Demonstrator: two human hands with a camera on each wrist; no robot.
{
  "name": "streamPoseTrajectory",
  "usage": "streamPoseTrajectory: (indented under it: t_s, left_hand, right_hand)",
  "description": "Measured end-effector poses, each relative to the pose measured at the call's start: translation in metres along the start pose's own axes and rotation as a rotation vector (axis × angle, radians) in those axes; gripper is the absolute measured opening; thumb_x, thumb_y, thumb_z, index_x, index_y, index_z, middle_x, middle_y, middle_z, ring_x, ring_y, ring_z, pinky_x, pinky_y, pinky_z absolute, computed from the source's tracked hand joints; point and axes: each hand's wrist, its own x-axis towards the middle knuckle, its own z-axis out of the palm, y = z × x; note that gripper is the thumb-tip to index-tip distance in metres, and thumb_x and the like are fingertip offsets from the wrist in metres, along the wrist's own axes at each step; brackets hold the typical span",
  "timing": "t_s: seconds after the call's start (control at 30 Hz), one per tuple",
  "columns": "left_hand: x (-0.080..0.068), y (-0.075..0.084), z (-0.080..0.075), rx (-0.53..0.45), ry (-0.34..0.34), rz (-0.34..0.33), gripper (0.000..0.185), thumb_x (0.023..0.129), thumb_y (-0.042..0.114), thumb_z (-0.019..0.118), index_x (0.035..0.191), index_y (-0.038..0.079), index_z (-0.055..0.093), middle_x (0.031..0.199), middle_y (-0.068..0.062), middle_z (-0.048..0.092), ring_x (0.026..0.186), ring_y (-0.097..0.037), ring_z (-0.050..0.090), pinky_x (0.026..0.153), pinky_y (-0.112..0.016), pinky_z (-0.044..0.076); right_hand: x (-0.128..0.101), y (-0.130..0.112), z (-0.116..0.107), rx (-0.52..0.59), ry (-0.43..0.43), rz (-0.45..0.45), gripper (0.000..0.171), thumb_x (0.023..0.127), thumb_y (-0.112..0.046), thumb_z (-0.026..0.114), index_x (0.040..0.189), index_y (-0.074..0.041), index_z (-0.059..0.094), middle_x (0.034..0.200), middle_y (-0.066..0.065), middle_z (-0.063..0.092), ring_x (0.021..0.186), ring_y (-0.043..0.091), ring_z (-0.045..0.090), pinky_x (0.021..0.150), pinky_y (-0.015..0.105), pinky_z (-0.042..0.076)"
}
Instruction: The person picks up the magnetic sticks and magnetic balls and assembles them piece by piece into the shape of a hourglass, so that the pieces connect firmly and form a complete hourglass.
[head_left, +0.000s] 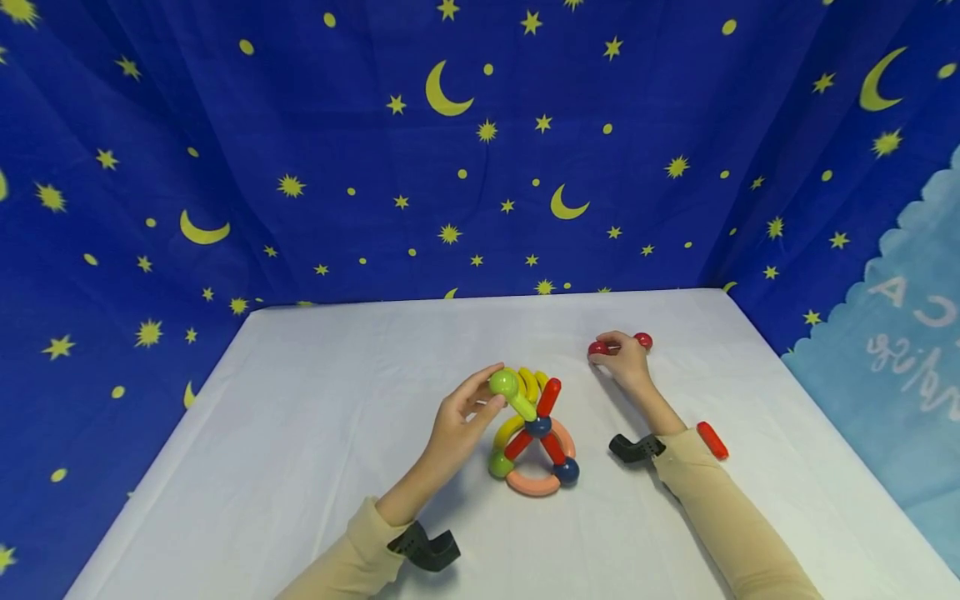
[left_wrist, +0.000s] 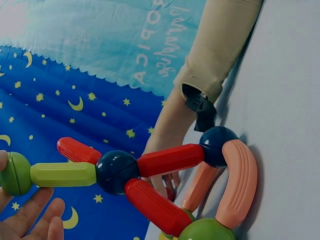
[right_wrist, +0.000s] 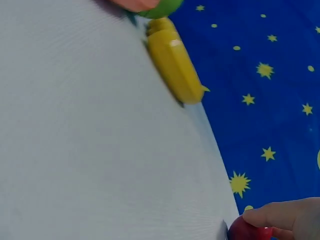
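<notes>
A person's left hand grasps a green ball joined by a light green rod to a rod-and-ball frame on the white table, as the right hand pinches a red ball farther back, another red ball just beside that hand

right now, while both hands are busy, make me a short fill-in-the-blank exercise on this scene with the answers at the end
1. The left hand holds the upper green ball, which a light green rod joins to a ____ ball.
2. The right hand holds a ball coloured ____.
3. The loose red rod lies beside the ____ sleeve.
4. The blue backdrop shows yellow stars and crescent ____.

Missing words: dark blue; red; right; moons.
</notes>
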Motion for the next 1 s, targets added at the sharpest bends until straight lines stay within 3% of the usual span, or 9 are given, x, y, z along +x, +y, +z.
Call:
streamPoseTrajectory:
  t_s: [0.17,0.3,0.43,0.6,0.8,1.0]
  left_hand:
    - [0.0,0.0,0.0,0.001,-0.003,0.003,0.043,0.095,0.016,0.056,0.137,0.012,0.049,0.114,-0.014,0.066,0.097,-0.015,0.064,0.086,-0.025,0.048]
    - [0.0,0.0,-0.001,-0.001,-0.006,0.001,0.044,0.095,0.016,0.057,0.138,0.011,0.049,0.113,-0.014,0.066,0.095,-0.008,0.062,0.085,-0.024,0.048]
    - [0.0,-0.001,-0.001,-0.002,-0.009,-0.004,0.043,0.095,0.017,0.056,0.137,0.013,0.049,0.114,-0.014,0.066,0.095,-0.006,0.062,0.085,-0.024,0.048]
    - [0.001,-0.001,-0.001,0.003,-0.007,-0.003,0.042,0.095,0.017,0.056,0.137,0.013,0.05,0.113,-0.014,0.066,0.095,-0.009,0.063,0.085,-0.024,0.048]
    - [0.001,-0.002,-0.001,0.008,-0.006,0.002,0.042,0.095,0.016,0.056,0.137,0.011,0.05,0.115,-0.014,0.066,0.095,-0.011,0.063,0.084,-0.024,0.049]
    - [0.001,-0.002,-0.001,0.004,-0.007,0.016,0.042,0.095,0.015,0.056,0.136,0.01,0.05,0.117,-0.015,0.065,0.094,-0.008,0.063,0.084,-0.024,0.049]
  right_hand:
    - [-0.002,-0.013,0.0,0.067,-0.032,0.034,0.038,0.078,-0.005,0.073,0.112,0.008,0.062,0.108,0.029,0.064,0.081,0.018,0.064,0.07,0.022,0.05]
    - [-0.009,-0.041,-0.009,0.204,-0.14,0.084,0.047,0.08,-0.008,0.071,0.123,0.006,0.056,0.119,0.026,0.06,0.081,0.003,0.057,0.077,0.021,0.049]
    - [-0.018,-0.072,-0.02,0.285,-0.277,0.061,0.05,0.081,-0.012,0.071,0.127,0.001,0.055,0.121,0.014,0.059,0.088,0.005,0.058,0.087,0.026,0.048]
    - [-0.033,-0.098,-0.031,0.376,-0.426,-0.062,0.044,0.079,-0.009,0.072,0.12,-0.003,0.058,0.109,0.0,0.064,0.092,0.01,0.062,0.082,0.025,0.053]
    - [-0.046,-0.111,-0.039,0.492,-0.586,-0.201,0.04,0.078,0.001,0.07,0.115,-0.009,0.06,0.107,-0.01,0.065,0.095,0.009,0.062,0.078,0.023,0.055]
    - [-0.051,-0.114,-0.041,0.541,-0.667,-0.248,0.041,0.079,0.002,0.071,0.112,-0.02,0.062,0.109,-0.008,0.064,0.096,0.009,0.063,0.079,0.024,0.056]
